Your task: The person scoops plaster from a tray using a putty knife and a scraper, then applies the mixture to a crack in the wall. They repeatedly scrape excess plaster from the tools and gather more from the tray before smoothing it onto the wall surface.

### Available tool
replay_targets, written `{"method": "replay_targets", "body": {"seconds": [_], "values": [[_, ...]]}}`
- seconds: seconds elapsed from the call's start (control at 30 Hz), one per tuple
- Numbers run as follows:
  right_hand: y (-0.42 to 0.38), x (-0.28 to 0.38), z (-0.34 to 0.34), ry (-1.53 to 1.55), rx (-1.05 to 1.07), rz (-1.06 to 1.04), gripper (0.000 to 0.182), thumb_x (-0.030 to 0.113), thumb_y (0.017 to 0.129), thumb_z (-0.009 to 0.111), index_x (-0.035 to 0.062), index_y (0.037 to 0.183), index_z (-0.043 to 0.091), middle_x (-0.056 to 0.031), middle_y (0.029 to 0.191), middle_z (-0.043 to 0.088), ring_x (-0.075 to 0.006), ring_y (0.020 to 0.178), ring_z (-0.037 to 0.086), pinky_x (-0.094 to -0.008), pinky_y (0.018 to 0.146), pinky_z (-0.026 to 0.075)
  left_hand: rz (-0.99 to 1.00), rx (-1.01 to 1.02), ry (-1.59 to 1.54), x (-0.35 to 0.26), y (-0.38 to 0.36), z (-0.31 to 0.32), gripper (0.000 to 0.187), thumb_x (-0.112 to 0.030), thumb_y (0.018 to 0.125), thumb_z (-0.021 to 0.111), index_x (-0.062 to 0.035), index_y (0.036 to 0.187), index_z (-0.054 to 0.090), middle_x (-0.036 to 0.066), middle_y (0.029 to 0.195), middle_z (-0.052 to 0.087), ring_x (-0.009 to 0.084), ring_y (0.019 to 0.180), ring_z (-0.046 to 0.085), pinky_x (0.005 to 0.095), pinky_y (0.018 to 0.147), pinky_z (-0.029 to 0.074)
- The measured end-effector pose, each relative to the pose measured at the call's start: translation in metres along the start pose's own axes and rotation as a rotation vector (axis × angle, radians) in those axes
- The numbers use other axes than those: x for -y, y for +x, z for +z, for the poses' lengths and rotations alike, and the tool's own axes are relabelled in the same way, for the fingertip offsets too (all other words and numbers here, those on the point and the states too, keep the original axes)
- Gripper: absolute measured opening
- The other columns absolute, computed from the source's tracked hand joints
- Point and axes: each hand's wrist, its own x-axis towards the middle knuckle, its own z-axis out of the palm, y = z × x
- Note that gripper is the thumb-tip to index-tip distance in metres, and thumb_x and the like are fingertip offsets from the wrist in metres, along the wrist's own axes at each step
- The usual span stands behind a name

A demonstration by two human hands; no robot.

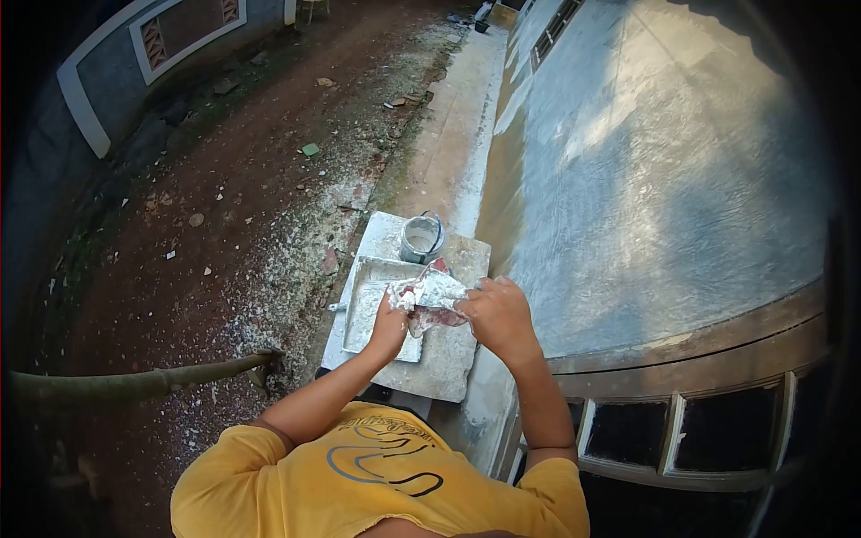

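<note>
Both hands are up in front of me over a work board, closed on a crumpled, white-smeared packet [437,290] with red patches and a see-through lower flap. My left hand [388,328] grips its left edge, thumb upward. At the right edge, my right hand [500,316] pinches it with bent fingers. Beneath them lies a white-coated paint tray [352,334], partly covered by the packet. Just beyond it stands a small paint bucket [421,238] with a thin handle and whitish contents.
The worn board [448,381] carries the tray and bucket. To the right rises a patchy grey-white wall [646,197], with a framed window [717,430] nearer me. A narrow concrete ledge [457,134] runs ahead. Left are white-speckled dirt ground [233,197] and a pole [143,384].
</note>
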Motion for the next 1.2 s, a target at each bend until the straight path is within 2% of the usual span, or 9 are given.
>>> {"method": "replay_targets", "body": {"seconds": [0.2, 0.37, 0.7, 0.87, 1.0, 1.07, 1.1, 1.13, 1.2], "values": [[-0.003, -0.005, 0.007, 0.014, -0.013, -0.026, 0.013, 0.007, 0.065, 0.063, 0.0171, 0.072, 0.068, 0.0012, 0.069, 0.062, -0.0176, 0.073, 0.057, -0.0327, 0.064, 0.041, -0.027, -0.061, -0.023, 0.007, 0.001, -0.004, 0.033, 0.000, 0.089, 0.040, -0.0035, 0.121, 0.045, 0.007, 0.108, 0.056, 0.0163, 0.097, 0.054, 0.0301, 0.083, 0.042], [-0.009, -0.034, 0.016, 0.240, -0.106, 0.082, 0.017, 0.006, 0.057, 0.071, 0.0131, 0.072, 0.067, -0.0030, 0.072, 0.063, -0.0230, 0.075, 0.057, -0.0364, 0.065, 0.042, -0.061, -0.037, -0.016, -0.005, 0.007, -0.003, 0.030, -0.003, 0.090, 0.041, -0.0014, 0.120, 0.046, 0.008, 0.111, 0.056, 0.0164, 0.098, 0.055, 0.0304, 0.085, 0.044], [-0.007, -0.030, 0.018, 0.159, -0.049, 0.071, 0.016, 0.006, 0.059, 0.069, 0.0138, 0.073, 0.068, -0.0018, 0.071, 0.062, -0.0221, 0.075, 0.058, -0.0361, 0.066, 0.042, -0.023, 0.010, -0.005, -0.006, 0.009, -0.001, 0.028, -0.014, 0.093, 0.050, -0.0021, 0.119, 0.046, 0.007, 0.111, 0.056, 0.0155, 0.099, 0.055, 0.0299, 0.086, 0.044], [-0.005, -0.009, 0.015, 0.000, -0.007, 0.015, 0.016, 0.006, 0.062, 0.067, 0.0160, 0.074, 0.068, -0.0004, 0.070, 0.062, -0.0216, 0.076, 0.059, -0.0356, 0.065, 0.042, -0.074, -0.055, -0.015, -0.009, 0.007, 0.003, 0.027, -0.010, 0.092, 0.048, -0.0017, 0.119, 0.046, 0.007, 0.110, 0.056, 0.0160, 0.098, 0.055, 0.0300, 0.087, 0.044], [-0.010, -0.032, 0.024, 0.133, -0.030, 0.055, 0.016, 0.006, 0.061, 0.068, 0.0134, 0.076, 0.069, -0.0036, 0.075, 0.065, -0.0251, 0.080, 0.060, -0.0358, 0.068, 0.043, -0.081, -0.054, -0.122, -0.009, 0.009, 0.002, 0.028, -0.002, 0.090, 0.045, -0.0010, 0.118, 0.046, 0.008, 0.108, 0.057, 0.0169, 0.097, 0.055, 0.0303, 0.087, 0.044], [-0.018, -0.055, 0.042, 0.372, -0.121, 0.200, 0.019, 0.009, 0.059, 0.069, 0.0106, 0.078, 0.069, -0.0061, 0.079, 0.065, -0.0260, 0.079, 0.059, -0.0378, 0.069, 0.045, -0.074, -0.048, -0.124, -0.004, 0.016, -0.004, 0.028, 0.000, 0.089, 0.044, -0.0010, 0.117, 0.047, 0.008, 0.108, 0.057, 0.0171, 0.097, 0.055, 0.0305, 0.087, 0.044], [-0.022, -0.063, 0.056, 0.454, -0.231, 0.186, 0.024, 0.008, 0.055, 0.072, 0.0066, 0.078, 0.068, -0.0098, 0.078, 0.063, -0.0293, 0.079, 0.059, -0.0401, 0.069, 0.046, -0.061, -0.042, -0.128, -0.002, 0.022, -0.006, 0.029, 0.002, 0.088, 0.043, -0.0010, 0.117, 0.047, 0.008, 0.108, 0.057, 0.0174, 0.097, 0.056, 0.0307, 0.087, 0.045], [-0.028, -0.068, 0.063, 0.450, -0.232, 0.181, 0.024, 0.008, 0.055, 0.072, 0.0066, 0.078, 0.068, -0.0098, 0.078, 0.063, -0.0293, 0.079, 0.059, -0.0401, 0.069, 0.046, -0.055, -0.042, -0.131, -0.001, 0.026, -0.008, 0.029, 0.002, 0.088, 0.043, -0.0010, 0.117, 0.047, 0.008, 0.108, 0.057, 0.0174, 0.097, 0.056, 0.0307, 0.087, 0.045], [-0.043, -0.070, 0.074, 0.520, -0.431, 0.296, 0.023, 0.007, 0.055, 0.071, 0.0059, 0.077, 0.067, -0.0111, 0.076, 0.062, -0.0302, 0.077, 0.058, -0.0397, 0.069, 0.045, -0.100, -0.129, -0.174, -0.002, 0.030, -0.014, 0.030, 0.003, 0.088, 0.041, -0.0011, 0.117, 0.048, 0.008, 0.108, 0.057, 0.0183, 0.099, 0.056, 0.0312, 0.088, 0.045]]}}
